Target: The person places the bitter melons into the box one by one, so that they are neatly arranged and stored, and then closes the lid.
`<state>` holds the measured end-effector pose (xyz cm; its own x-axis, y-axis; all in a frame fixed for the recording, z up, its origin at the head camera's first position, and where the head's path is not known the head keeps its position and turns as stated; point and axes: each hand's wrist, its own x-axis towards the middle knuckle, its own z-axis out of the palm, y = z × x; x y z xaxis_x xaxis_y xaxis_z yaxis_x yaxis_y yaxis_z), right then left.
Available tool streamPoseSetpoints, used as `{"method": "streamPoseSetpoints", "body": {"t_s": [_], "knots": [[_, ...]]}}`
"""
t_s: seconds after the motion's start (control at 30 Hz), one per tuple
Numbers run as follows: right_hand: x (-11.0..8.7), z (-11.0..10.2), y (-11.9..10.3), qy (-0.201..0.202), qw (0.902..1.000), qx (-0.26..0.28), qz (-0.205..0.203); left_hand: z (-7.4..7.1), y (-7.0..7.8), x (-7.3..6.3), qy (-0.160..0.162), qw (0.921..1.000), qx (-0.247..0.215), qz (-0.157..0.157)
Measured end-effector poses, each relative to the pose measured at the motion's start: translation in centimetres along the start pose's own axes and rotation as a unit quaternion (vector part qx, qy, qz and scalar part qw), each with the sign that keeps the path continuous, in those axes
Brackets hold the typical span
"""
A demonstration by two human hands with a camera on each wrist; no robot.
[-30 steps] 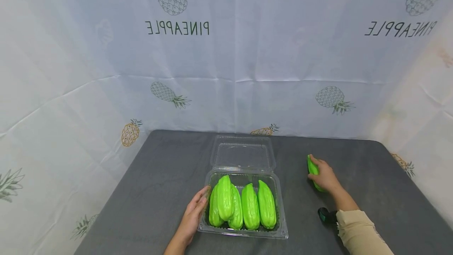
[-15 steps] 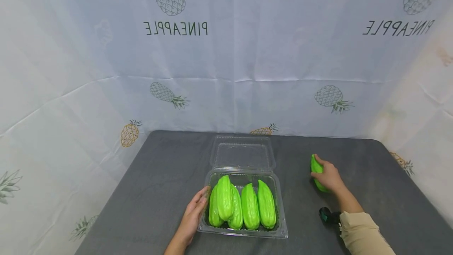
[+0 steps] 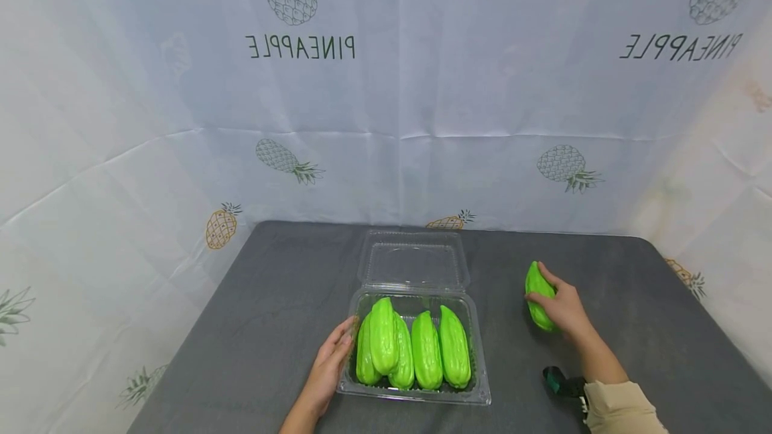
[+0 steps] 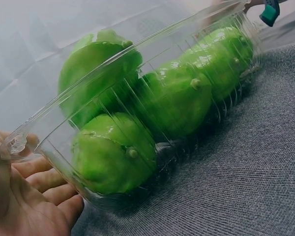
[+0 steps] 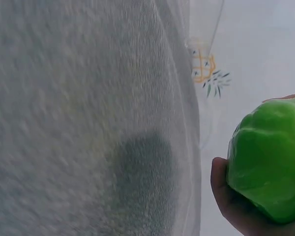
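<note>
In the head view my right hand (image 3: 565,303) holds a bright green, elongated, ribbed vegetable (image 3: 539,297) at the right of the table. The right wrist view shows its rounded end (image 5: 270,157) in the curled fingers, above a dark shadow on the cloth. My left hand (image 3: 330,360) lies along the left side of an open clear plastic clamshell box (image 3: 482,380), its fingers straight and touching the wall. Inside are several like green vegetables (image 3: 455,350), with one (image 3: 384,337) lying on top of others. From the left wrist, the fingers (image 4: 46,182) show beside the box corner.
The box's clear lid (image 3: 414,260) lies folded back behind it. A dark grey cloth (image 3: 289,286) covers the table. Pineapple-print curtains (image 3: 398,86) stand at the back and sides. A black device (image 3: 561,382) sits at the right wrist.
My right hand has shifted slightly to the right and turned with the green vegetable, and more of it shows now. The left hand and the box have stayed in place.
</note>
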<state>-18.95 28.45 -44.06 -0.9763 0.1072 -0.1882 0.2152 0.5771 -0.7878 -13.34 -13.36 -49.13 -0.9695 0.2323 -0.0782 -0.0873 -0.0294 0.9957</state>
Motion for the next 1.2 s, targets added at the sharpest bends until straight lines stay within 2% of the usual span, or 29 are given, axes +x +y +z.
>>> {"method": "streamPoseSetpoints", "body": {"t_s": [0.33, 0.73, 1.0, 1.2], "knots": [[-1.7, 0.9, -1.1, -0.011, 0.9971, 0.066, 0.036, -0.1, 0.0, 0.0, -0.001, 1.0, 0.001, -0.004], [-3.9, 2.9, -3.1, -0.001, 0.9922, 0.12, 0.034, 0.0, 0.2, 0.0, -0.002, 1.0, 0.005, -0.003], [-5.2, 4.4, -4.5, 0.004, 0.9803, 0.196, 0.027, 0.0, 0.0, -0.1, -0.004, 1.0, -0.004, -0.003], [-6.2, 5.4, -5.8, -0.007, 0.9758, 0.218, 0.012, -0.1, 0.0, 0.0, -0.005, 1.0, -0.002, 0.0]]}}
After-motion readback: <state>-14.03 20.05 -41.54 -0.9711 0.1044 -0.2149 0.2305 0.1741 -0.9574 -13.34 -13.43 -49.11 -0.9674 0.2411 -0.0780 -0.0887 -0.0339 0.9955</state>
